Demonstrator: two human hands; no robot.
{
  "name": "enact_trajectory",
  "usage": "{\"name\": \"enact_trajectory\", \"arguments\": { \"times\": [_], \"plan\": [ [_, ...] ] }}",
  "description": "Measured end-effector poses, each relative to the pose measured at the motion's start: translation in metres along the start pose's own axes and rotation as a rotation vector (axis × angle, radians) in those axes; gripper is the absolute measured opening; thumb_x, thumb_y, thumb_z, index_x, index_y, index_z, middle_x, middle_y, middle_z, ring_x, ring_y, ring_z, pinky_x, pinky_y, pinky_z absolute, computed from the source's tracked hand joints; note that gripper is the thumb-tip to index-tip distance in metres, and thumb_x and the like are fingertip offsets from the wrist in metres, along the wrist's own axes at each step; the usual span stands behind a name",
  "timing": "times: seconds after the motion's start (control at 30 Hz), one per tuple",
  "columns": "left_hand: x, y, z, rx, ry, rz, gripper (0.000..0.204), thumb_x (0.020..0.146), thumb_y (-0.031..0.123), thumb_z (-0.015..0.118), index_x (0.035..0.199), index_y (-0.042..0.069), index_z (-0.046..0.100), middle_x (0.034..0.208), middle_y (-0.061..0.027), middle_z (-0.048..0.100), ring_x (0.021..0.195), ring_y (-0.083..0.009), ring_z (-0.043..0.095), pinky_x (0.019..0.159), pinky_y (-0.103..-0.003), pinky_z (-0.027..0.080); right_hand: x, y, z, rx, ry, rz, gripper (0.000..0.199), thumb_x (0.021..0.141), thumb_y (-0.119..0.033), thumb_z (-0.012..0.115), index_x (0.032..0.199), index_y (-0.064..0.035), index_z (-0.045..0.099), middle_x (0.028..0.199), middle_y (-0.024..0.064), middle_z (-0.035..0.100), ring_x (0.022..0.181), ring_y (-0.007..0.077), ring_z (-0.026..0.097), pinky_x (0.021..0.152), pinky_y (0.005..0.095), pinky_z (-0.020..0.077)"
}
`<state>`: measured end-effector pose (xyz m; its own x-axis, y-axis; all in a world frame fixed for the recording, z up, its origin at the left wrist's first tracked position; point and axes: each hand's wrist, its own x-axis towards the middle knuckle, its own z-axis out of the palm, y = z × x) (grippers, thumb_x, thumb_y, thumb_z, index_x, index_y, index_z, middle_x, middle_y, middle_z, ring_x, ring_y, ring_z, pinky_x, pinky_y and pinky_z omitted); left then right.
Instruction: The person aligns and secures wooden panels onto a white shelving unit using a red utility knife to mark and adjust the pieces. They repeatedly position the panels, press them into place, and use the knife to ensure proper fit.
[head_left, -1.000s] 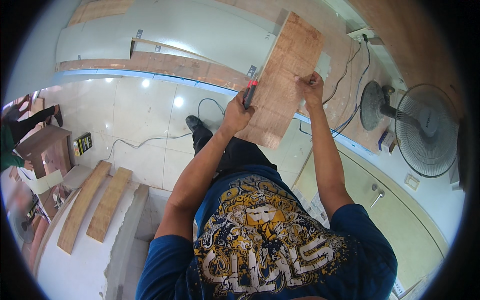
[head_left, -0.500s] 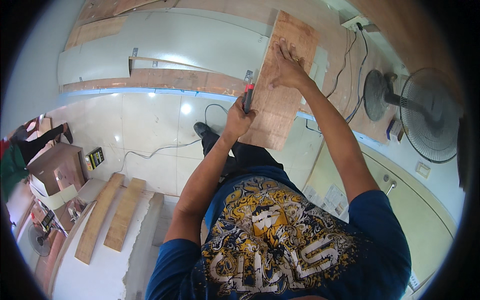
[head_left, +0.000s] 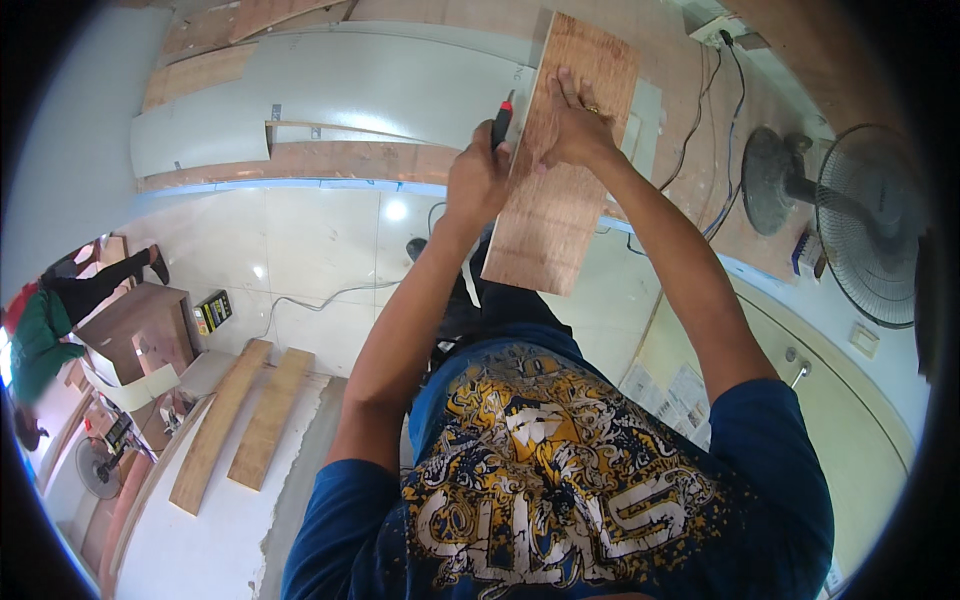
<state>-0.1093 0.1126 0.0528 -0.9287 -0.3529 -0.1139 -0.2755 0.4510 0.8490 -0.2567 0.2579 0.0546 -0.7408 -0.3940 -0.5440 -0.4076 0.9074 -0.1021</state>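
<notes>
A reddish-brown plywood board (head_left: pixel 560 215) lies at an angle across the bench, its near end jutting past the bench edge towards me. My right hand (head_left: pixel 580 130) presses on the board's upper face with its fingers spread. Beside the board's left edge, my left hand (head_left: pixel 478 180) is closed round a red and black utility knife (head_left: pixel 503 122), whose tip points away from me. Under the board and to its left lies a pale glossy sheet (head_left: pixel 390 85); the board hides part of it.
Wood offcuts (head_left: pixel 200 80) lie at the bench's far left. A fan (head_left: pixel 865 225) and dark cables (head_left: pixel 690 130) are on the right. Two planks (head_left: pixel 270 420) rest on a white surface at lower left, near an open box (head_left: pixel 140 335). Another person (head_left: pixel 45 340) is at far left.
My left hand has slid the utility knife farther from me along the board's left edge. The right hand stays on the board. The view has shifted slightly.
</notes>
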Motion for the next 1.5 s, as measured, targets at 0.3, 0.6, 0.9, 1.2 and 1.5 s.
{"name": "enact_trajectory", "arguments": {
  "times": [0.3,0.6,0.9,1.2,1.5],
  "plan": [
    [0.058,0.023,0.043,0.185,-0.111,-0.076,0.068,0.094,0.024,0.063,0.15,-0.006,0.041,0.104,-0.033,0.071,0.101,-0.0475,0.07,0.09,-0.053,0.055,0.003,0.002,0.001,-0.009,0.017,-0.011,0.154,0.052,-0.034,0.102,0.169,-0.0242,0.002,0.177,-0.0032,-0.007,0.161,0.0362,0.002,0.11,0.0817,0.0316],
    [0.075,0.029,0.034,0.266,-0.165,0.005,0.061,0.092,0.03,0.066,0.142,-0.003,0.052,0.101,-0.0333,0.071,0.1,-0.0466,0.071,0.091,-0.052,0.056,0.002,0.002,-0.001,0.025,0.006,-0.028,0.153,0.053,-0.032,0.102,0.169,-0.0229,0.002,0.177,-0.0035,-0.007,0.162,0.0362,0.001,0.109,0.0831,0.0313],
    [0.098,0.051,0.029,0.413,-0.256,0.029,0.043,0.102,0.035,0.053,0.122,-0.002,0.061,0.107,-0.0293,0.071,0.097,-0.0476,0.072,0.086,-0.052,0.059,0.007,0.001,0.006,-0.078,0.014,-0.031,0.149,0.057,-0.041,0.1,0.169,-0.0202,0.004,0.177,-0.0002,-0.004,0.161,0.0398,0.002,0.109,0.0803,0.0344],
    [0.074,0.044,0.031,0.478,-0.236,0.15,0.041,0.094,0.027,0.063,0.128,0.004,0.057,0.118,-0.0227,0.068,0.09,-0.0469,0.073,0.079,-0.053,0.061,0.007,0.002,0.011,0.013,0.029,-0.025,0.144,0.062,-0.024,0.098,0.169,-0.0222,0.002,0.176,-0.0045,-0.008,0.161,0.038,0.001,0.11,0.0824,0.0309],
    [-0.012,0.021,0.015,0.406,-0.264,-0.072,0.05,0.096,0.016,0.054,0.144,0.002,0.05,0.093,-0.0338,0.071,0.088,-0.0518,0.07,0.078,-0.059,0.056,0.006,-0.005,0.003,-0.016,0.023,0.005,0.148,0.058,-0.029,0.1,0.169,-0.0217,0.001,0.176,-0.0043,-0.008,0.162,0.036,0.003,0.11,0.0798,0.0339]
  ]
}}
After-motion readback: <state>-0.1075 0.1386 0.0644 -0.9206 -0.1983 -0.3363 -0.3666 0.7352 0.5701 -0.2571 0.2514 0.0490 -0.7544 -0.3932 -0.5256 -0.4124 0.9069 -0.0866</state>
